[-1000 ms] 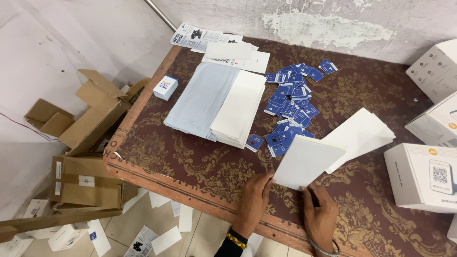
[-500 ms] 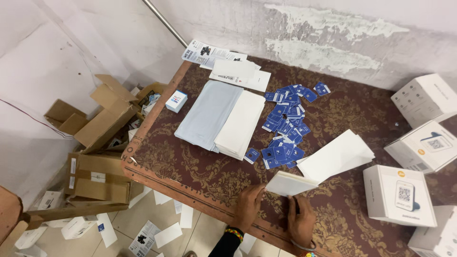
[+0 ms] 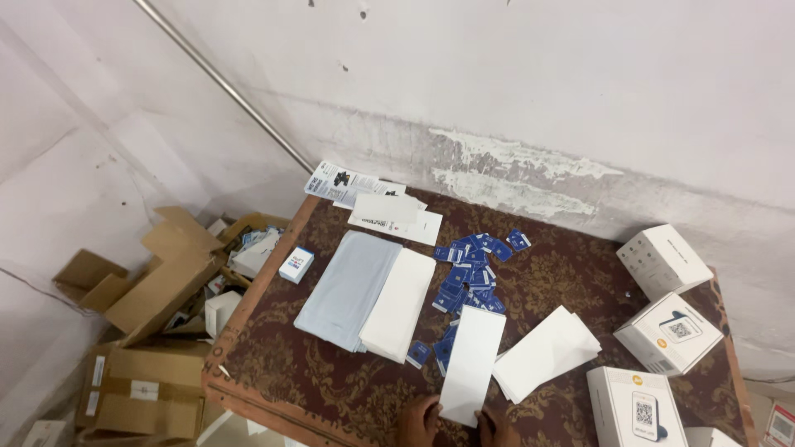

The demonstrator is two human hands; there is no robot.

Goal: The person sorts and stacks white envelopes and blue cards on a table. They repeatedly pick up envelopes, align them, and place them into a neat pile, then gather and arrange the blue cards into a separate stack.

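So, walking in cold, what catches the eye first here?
Probably the scatter of small blue cards mid-table, bright against the dark patterned tabletop. Next, the long white sheet held at the near edge by the left hand and right hand. White boxes sit at the right; torn cardboard litters the floor left.

1. A whitewashed plaster wall (image 3: 513, 74) fills the back, stained and flaking in a rough band just above the table.
2. A thin grey metal pipe (image 3: 224, 83) runs diagonally down it.
3. A brown, gold-patterned wooden-edged table (image 3: 331, 372) stands against the wall.
4. Torn brown cardboard boxes (image 3: 157, 281) litter the floor left of the table.
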